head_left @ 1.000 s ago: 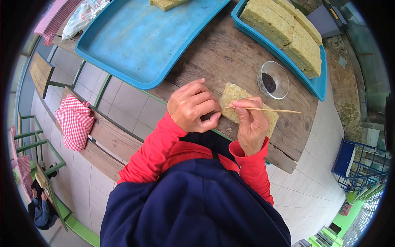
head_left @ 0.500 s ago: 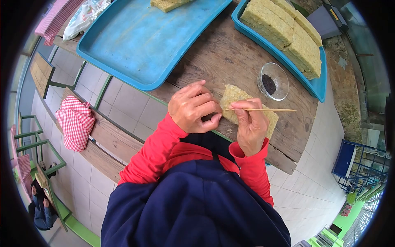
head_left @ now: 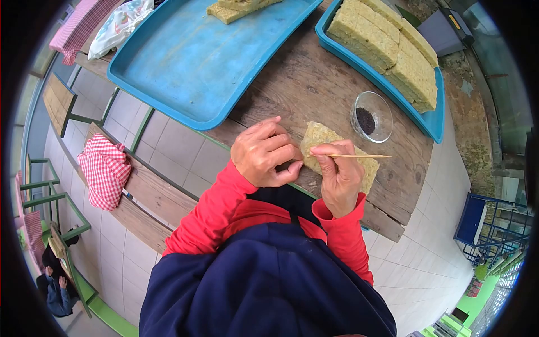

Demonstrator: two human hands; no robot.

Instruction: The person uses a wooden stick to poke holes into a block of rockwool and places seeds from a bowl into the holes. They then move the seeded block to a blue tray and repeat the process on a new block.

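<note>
Fingers of the right hand (head_left: 338, 178) pinch a thin wooden skewer (head_left: 359, 156) over the flat yellowish fibrous slab (head_left: 321, 136) lying on the weathered wooden table (head_left: 306, 78). The left hand (head_left: 264, 153), fingers curled, presses the slab's edge. A small glass bowl of dark seeds (head_left: 371, 117) stands just beyond.

thin wooden skewer (head_left: 359, 156), yellow-green slab (head_left: 325, 137) flat
</note>
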